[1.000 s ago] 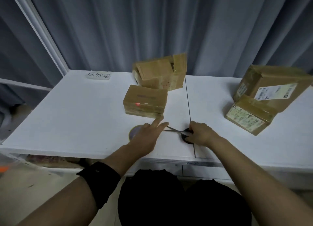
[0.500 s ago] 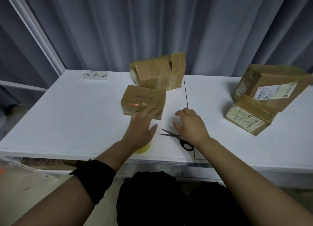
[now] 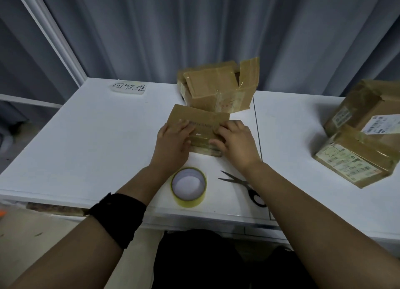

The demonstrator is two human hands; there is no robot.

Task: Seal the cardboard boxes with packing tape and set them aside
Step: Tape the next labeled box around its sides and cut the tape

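A small flat cardboard box (image 3: 200, 120) lies in the middle of the white table (image 3: 86, 141). My left hand (image 3: 173, 142) rests on its left end with the fingers laid flat over the top. My right hand (image 3: 234, 141) lies on its right end, fingers on top and the thumb against the near side. A roll of yellowish packing tape (image 3: 188, 187) stands on the table just near of the box. Black-handled scissors (image 3: 242, 187) lie to the right of the roll, partly under my right forearm.
A larger taped box (image 3: 218, 87) with one flap standing up sits right behind the small one. Two taped boxes (image 3: 363, 132) with labels are stacked at the right. A handwritten paper label (image 3: 128, 87) lies at the back left. Grey curtains hang behind.
My right hand let go of the scissors and my left left the tape roll. Both hands moved forward onto the small box, which now lies a little nearer to me.
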